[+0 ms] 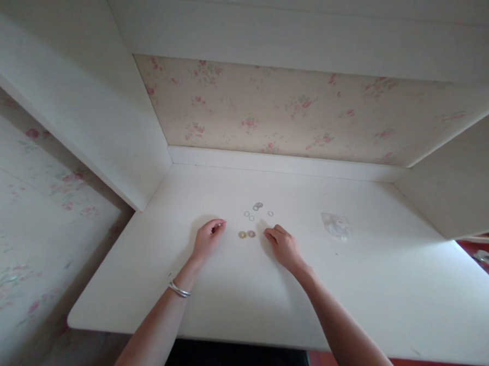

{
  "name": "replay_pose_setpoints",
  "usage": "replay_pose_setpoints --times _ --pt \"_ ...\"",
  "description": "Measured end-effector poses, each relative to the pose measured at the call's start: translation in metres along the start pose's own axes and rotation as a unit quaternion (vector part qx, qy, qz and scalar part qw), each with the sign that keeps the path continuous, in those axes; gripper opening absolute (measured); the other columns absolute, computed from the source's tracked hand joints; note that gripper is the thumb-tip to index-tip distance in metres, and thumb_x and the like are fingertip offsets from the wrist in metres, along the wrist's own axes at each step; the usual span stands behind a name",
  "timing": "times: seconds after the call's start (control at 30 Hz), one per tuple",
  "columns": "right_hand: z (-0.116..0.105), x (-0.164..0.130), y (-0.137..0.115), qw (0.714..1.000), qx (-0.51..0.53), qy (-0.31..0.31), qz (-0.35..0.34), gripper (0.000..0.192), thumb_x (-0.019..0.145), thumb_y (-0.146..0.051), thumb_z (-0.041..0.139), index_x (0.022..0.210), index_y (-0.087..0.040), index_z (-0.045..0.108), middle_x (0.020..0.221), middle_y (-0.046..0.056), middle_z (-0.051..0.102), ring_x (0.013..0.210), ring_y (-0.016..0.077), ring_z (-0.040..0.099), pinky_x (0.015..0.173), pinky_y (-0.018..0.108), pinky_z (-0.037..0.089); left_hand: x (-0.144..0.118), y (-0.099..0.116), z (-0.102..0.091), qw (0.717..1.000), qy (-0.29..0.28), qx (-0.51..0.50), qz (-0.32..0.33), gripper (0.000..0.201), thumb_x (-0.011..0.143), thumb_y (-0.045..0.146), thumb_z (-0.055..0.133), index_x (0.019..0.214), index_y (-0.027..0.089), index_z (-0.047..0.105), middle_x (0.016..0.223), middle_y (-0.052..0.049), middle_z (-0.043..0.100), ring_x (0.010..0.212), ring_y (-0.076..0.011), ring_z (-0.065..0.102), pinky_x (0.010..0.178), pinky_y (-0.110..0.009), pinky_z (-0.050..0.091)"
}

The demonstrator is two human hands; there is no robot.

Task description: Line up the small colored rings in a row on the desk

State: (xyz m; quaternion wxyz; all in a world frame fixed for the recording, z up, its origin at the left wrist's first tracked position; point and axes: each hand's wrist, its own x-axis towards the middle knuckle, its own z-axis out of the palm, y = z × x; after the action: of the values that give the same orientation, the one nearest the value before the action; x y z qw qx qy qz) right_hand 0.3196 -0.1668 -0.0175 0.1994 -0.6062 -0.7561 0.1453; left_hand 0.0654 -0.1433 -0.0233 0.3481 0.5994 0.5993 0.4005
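My left hand point(209, 238) rests left of several small rings, thumb and fingers pinched together; whatever is between the fingertips, if anything, is too small to name. On the other side, my right hand point(282, 245) has its fingers curled and pressed together, with the fingertips hidden from above. Between the hands lie a yellowish flat ring point(242, 235) and a pinkish-brown flat ring point(251, 234), side by side. Farther back are thin rings point(246, 213), spread apart, and a small overlapping cluster of darker rings point(258, 206). Another thin ring point(271, 213) lies just beyond my right hand.
A clear plastic bag point(335, 226) with small contents lies on the white desk point(238, 303), right of my right hand. White side panels point(120, 127) and a flowered back wall point(273, 108) enclose the desk. An overhead shelf point(276, 40) spans above.
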Motion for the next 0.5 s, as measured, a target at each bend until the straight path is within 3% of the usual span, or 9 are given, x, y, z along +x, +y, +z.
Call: replay_pose_setpoints --times 0.27,0.5 --pt "0.004 -0.009 -0.005 1.0 -0.02 -0.014 0.007 0.03 0.094 -0.03 0.035 0.094 -0.024 0.064 0.087 0.002 0.058 0.072 0.0115 0.057 0.063 0.021 0.037 0.001 0.004 0.009 0.997 -0.03 0.065 0.027 0.031 0.085 0.04 0.047 0.094 0.017 0.066 0.08 -0.002 0.067 0.069 -0.013 0.058 0.067 -0.024 0.045" --pt "0.009 -0.009 -0.004 0.999 -0.029 -0.014 0.012 0.029 0.095 -0.03 0.035 0.097 -0.025 0.064 0.089 0.002 0.059 0.076 0.0123 0.058 0.066 0.021 0.038 -0.025 0.019 0.017 0.976 -0.061 0.182 0.101 0.022 0.083 0.034 0.054 0.096 0.02 0.065 0.091 -0.002 0.065 0.07 -0.0115 0.057 0.07 -0.023 0.045"
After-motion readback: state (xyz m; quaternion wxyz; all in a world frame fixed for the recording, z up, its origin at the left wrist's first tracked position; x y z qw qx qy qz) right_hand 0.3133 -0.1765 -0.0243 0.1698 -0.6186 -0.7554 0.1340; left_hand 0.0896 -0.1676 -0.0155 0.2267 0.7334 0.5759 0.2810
